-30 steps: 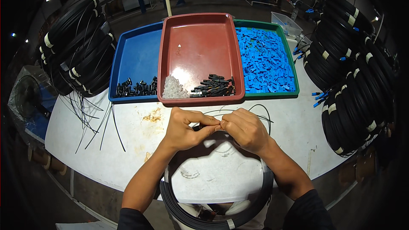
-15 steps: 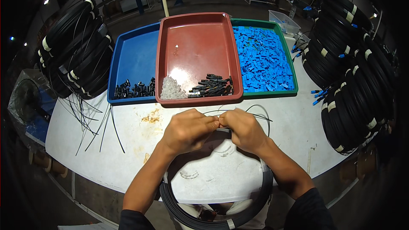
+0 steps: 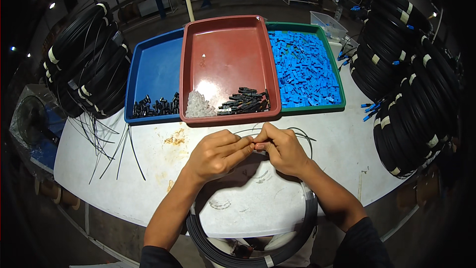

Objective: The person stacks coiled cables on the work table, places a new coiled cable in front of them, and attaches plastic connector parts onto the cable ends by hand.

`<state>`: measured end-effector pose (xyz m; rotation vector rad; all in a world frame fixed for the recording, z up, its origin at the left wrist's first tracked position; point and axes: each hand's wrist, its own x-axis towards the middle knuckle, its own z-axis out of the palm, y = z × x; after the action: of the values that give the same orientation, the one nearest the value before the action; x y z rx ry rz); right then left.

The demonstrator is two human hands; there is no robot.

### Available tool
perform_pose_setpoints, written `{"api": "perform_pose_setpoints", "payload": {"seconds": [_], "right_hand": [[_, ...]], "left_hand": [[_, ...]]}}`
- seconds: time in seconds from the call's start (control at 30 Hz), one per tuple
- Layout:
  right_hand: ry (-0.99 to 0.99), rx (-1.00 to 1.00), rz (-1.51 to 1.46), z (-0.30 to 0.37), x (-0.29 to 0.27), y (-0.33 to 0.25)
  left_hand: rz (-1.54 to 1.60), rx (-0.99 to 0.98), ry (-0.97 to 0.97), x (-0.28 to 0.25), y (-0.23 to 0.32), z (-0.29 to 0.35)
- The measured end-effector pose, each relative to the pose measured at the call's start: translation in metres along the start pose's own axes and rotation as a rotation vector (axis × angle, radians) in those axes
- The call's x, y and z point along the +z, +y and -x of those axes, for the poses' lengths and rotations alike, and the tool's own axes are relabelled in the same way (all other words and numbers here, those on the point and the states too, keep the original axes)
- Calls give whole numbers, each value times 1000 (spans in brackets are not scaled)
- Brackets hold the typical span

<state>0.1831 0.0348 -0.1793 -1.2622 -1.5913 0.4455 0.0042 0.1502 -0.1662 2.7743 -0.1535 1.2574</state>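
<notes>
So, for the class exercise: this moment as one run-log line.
left hand, right hand: pinched, meeting | anything held: hidden | black cable coil: across table edge | red tray: beyond hands

My sleeves (image 3: 361,243) are black, and so is the cable coil (image 3: 308,218) at six o'clock, marked by a pale band (image 3: 268,260). My bench (image 3: 124,191) is white, blotched with a tan stain (image 3: 175,137) near ten. At twelve I see a brick-red tray (image 3: 228,54) with whitish pieces (image 3: 199,105) and black pieces (image 3: 245,101); at eleven, a blue tray (image 3: 153,69) with black parts (image 3: 166,107); at one, a green tray (image 3: 341,97) covered in bright blue connectors (image 3: 305,67). The left coils (image 3: 79,44) at ten and right coils (image 3: 406,119) at two are black with cream stripes, the latter tipped with blue plugs (image 3: 371,111).
</notes>
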Motion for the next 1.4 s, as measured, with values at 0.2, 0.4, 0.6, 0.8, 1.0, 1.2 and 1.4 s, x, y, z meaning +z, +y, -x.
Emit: {"api": "perform_pose_setpoints", "payload": {"seconds": [0.2, 0.4, 0.6, 0.8, 1.0, 1.2, 1.4], "right_hand": [[33, -360, 415, -3, -10, 5], [135, -418, 392, -5, -13, 13], [72, -401, 481, -6, -28, 15], [59, -491, 533, -7, -37, 13], [-122, -322, 632, -3, -33, 4], [-249, -153, 628, -3, -35, -1], [-292, -96, 607, -2, -31, -6]], "left_hand": [[350, -361, 76, 5, -2, 4], [486, -563, 169, 7, -6, 9], [534, -666, 164, 2, -4, 9], [483, -642, 150, 3, -7, 10], [495, -595, 223, 7, -6, 13], [457, -506, 178, 12, -11, 17], [482, -468, 187, 10, -12, 20]]}}
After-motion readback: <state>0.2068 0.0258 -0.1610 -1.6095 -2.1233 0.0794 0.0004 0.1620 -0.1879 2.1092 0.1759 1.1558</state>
